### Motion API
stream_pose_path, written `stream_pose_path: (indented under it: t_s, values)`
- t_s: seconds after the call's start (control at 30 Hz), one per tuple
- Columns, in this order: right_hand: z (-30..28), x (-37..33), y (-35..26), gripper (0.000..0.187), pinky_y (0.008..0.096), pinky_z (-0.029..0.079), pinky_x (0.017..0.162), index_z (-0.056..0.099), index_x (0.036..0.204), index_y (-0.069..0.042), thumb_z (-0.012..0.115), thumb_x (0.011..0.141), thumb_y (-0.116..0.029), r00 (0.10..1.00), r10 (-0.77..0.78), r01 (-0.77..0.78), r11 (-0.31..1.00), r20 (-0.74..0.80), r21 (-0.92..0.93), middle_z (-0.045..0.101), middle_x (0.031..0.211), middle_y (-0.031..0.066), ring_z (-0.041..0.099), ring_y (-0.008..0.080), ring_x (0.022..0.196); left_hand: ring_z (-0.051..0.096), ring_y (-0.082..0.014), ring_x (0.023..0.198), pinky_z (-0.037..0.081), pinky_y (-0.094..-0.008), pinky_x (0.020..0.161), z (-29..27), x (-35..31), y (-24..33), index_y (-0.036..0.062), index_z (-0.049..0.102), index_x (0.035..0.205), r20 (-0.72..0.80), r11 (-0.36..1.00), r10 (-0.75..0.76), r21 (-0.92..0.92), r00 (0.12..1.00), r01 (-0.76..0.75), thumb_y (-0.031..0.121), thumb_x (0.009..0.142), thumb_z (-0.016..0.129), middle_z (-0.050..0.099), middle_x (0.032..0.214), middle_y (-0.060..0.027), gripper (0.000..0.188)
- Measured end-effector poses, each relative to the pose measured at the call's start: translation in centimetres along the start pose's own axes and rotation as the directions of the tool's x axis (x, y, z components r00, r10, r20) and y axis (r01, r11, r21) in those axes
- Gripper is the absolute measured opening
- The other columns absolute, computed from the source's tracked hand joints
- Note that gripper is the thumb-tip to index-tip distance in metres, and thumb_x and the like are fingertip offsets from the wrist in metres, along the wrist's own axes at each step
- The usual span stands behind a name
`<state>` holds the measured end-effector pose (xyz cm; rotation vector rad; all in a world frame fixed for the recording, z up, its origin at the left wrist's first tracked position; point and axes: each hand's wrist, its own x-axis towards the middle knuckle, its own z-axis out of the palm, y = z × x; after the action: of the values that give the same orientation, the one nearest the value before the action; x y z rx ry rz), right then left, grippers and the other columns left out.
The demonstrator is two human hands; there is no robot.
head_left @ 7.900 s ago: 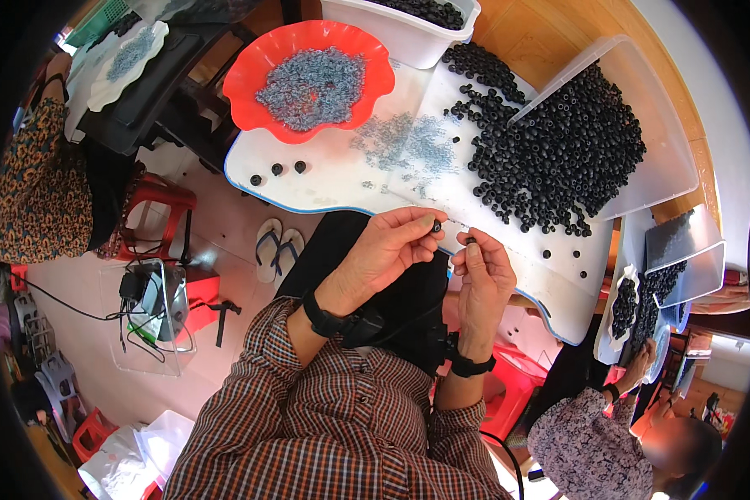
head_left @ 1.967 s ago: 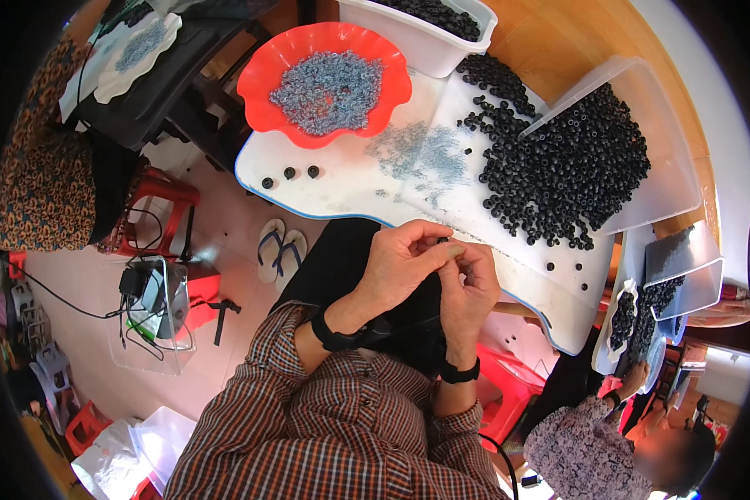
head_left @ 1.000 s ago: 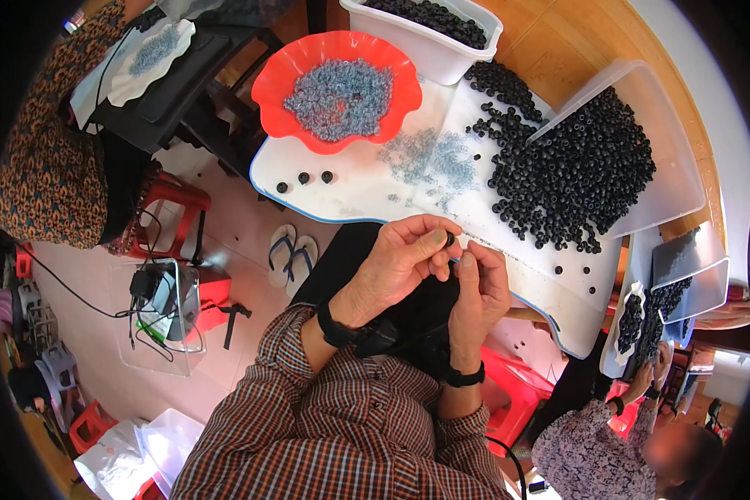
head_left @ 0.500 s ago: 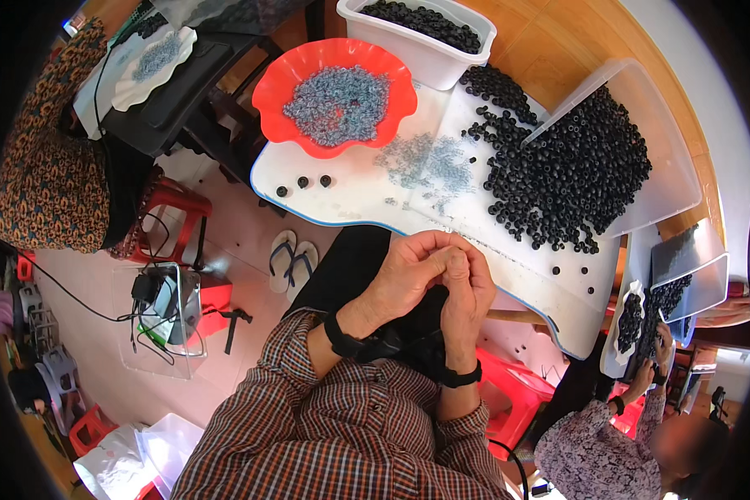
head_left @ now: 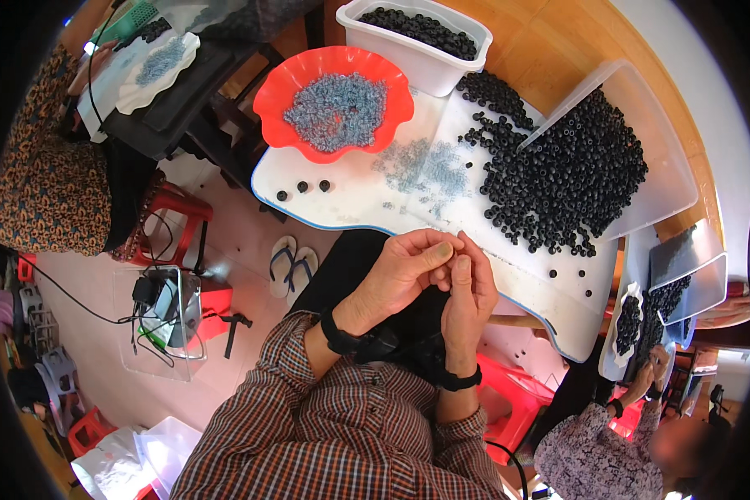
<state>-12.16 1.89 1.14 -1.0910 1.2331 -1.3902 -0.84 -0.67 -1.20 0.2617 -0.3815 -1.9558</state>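
Note:
My left hand [head_left: 397, 272] and my right hand [head_left: 468, 292] meet just over the near edge of the white table [head_left: 350, 200]. On both, the fingers are bent and the thumbs press against the fingertips. Whatever they pinch is too small or hidden to make out. Beyond them lies a scatter of small clear pieces [head_left: 429, 171]. A red scalloped bowl [head_left: 267, 112] holds many more of these clear pieces. To the right, a large heap of small black ring-like parts [head_left: 558, 167] spills from a tipped clear bin [head_left: 671, 179].
A white tub [head_left: 367, 42] of black parts stands at the back. Three black parts [head_left: 302, 187] sit at the table's left end. One person [head_left: 596, 450] works at lower right, another [head_left: 50, 192] at upper left. Slippers [head_left: 283, 260] and a clear box [head_left: 167, 325] are on the floor.
My fingertips have shifted a little; the right index finger now stands straighter, and the thumbs are slightly farther apart. At upper left the other person's hand and a green basket have come into view.

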Motion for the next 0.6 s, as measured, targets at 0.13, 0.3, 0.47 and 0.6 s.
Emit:
stream_pose_path:
  t_s: [0.13, 0.3, 0.47, 0.6]
  values:
    - [-0.1, 0.1, 0.1, 0.023, 0.0234, 0.047, 0.081, 0.06, 0.116, 0.001, 0.054, 0.097, -0.011, 0.986, -0.166, 0.165, 0.985, -0.015, -0.042, 0.06, 0.106, 0.0063, 0.057, 0.0114, 0.092, 0.061, -0.01, 0.066, 0.052, -0.0211, 0.06, 0.6, -0.2, 0.1, -0.0028, 0.064, 0.106, -0.131, 0.962, 0.085, 0.271, 0.988, -0.047, 0.01, 0.088, 0.068, 0.066, 0.086, -0.0056, 0.022]
    - [-0.9, 0.3, 0.3, 0.019, 0.0262, 0.047, 0.085, 0.062, 0.112, 0.001, 0.056, 0.095, -0.005, 0.982, -0.186, 0.186, 0.982, 0.005, -0.014, 0.058, 0.112, 0.0087, 0.057, 0.0135, 0.096, 0.061, -0.0099, 0.065, 0.052, -0.0211, 0.059, 1.9, -0.6, 0.5, -0.0045, 0.064, 0.106, -0.12, 0.801, 0.203, 0.591, 0.972, -0.094, 0.001, 0.085, 0.069, 0.066, 0.084, -0.0068, 0.023]
    - [-1.5, 0.7, 0.7, 0.017, 0.027, 0.047, 0.086, 0.063, 0.108, 0.003, 0.057, 0.093, -0.003, 0.992, -0.126, 0.125, 0.98, -0.001, 0.155, 0.059, 0.109, 0.0081, 0.057, 0.0144, 0.097, 0.062, -0.0095, 0.068, 0.053, -0.0215, 0.062, 2.1, -0.6, 0.4, -0.0047, 0.065, 0.106, -0.07, 0.772, 0.234, 0.619, 0.97, -0.141, 0.0, 0.084, 0.069, 0.067, 0.084, -0.0062, 0.023]
    - [-2.5, 0.9, 0.6, 0.016, 0.0287, 0.047, 0.085, 0.064, 0.105, 0.002, 0.058, 0.09, 0.0, 0.998, 0.031, -0.047, 0.937, 0.051, 0.346, 0.06, 0.107, 0.008, 0.058, 0.0158, 0.096, 0.063, -0.0094, 0.069, 0.053, -0.0214, 0.063, 1.8, -0.5, 0.7, -0.004, 0.065, 0.106, -0.019, 0.718, 0.21, 0.681, 0.977, -0.141, 0.0, 0.084, 0.069, 0.067, 0.085, -0.0061, 0.023]
